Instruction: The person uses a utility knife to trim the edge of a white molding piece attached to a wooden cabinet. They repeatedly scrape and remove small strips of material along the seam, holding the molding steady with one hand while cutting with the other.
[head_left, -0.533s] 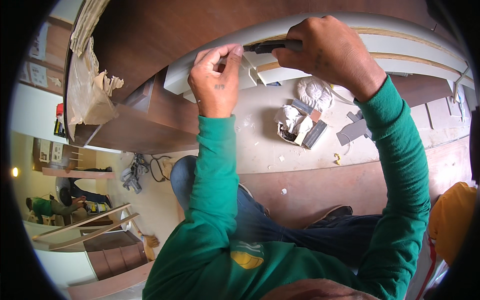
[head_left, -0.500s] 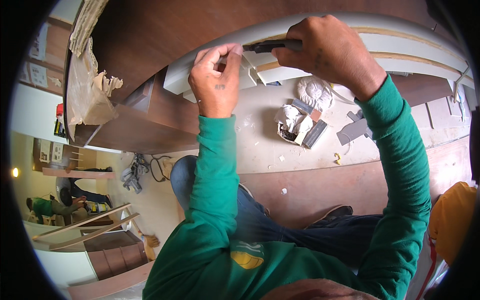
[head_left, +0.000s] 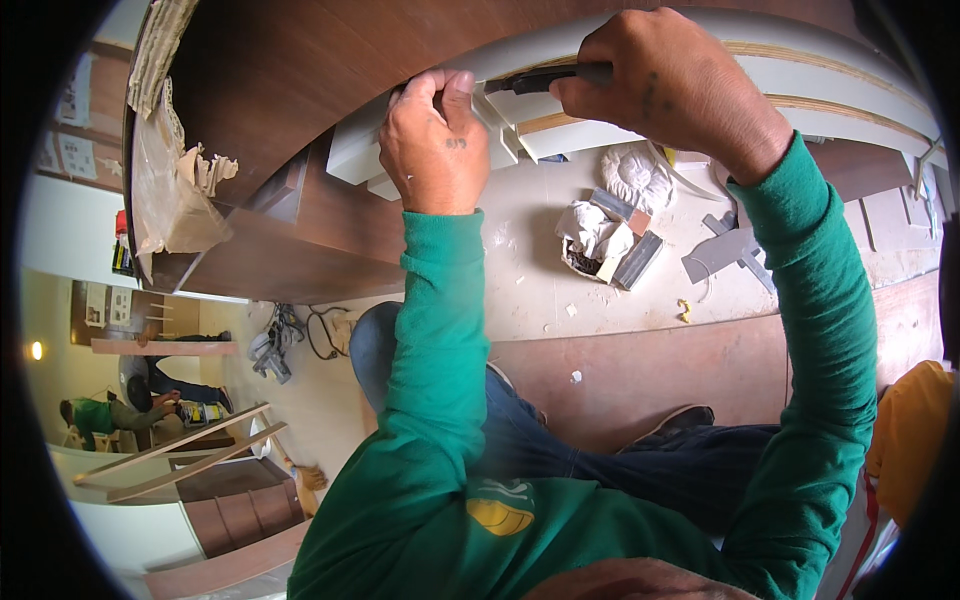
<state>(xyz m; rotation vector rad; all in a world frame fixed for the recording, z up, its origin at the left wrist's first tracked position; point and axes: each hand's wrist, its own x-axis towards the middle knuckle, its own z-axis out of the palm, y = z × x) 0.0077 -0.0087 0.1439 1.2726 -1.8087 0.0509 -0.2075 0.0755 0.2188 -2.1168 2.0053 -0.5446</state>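
My right hand (head_left: 660, 85) is closed around a black handled tool (head_left: 540, 80), like a utility knife, with its tip at the edge of a white board (head_left: 790, 75) with pale plywood edging. Just left of that tip, my left hand (head_left: 435, 140) is closed, thumb and forefinger raised against the same board edge; what they pinch is hidden. A dark brown wood panel (head_left: 290, 70) stretches above and behind both hands.
On the floor lie a white bundle (head_left: 635, 180), a pile of rags and blocks (head_left: 595, 235) and grey offcuts (head_left: 720, 255). Torn cardboard (head_left: 175, 200) hangs at left. Farther left are power tools (head_left: 270, 350), planks (head_left: 170, 450) and a co-worker (head_left: 100, 415). Yellow cloth (head_left: 905, 430) is at right.
Both my hands have moved a little upward along with the black tool, its tip still at the board edge. The whole view has shifted slightly, with the surroundings appearing farther right.
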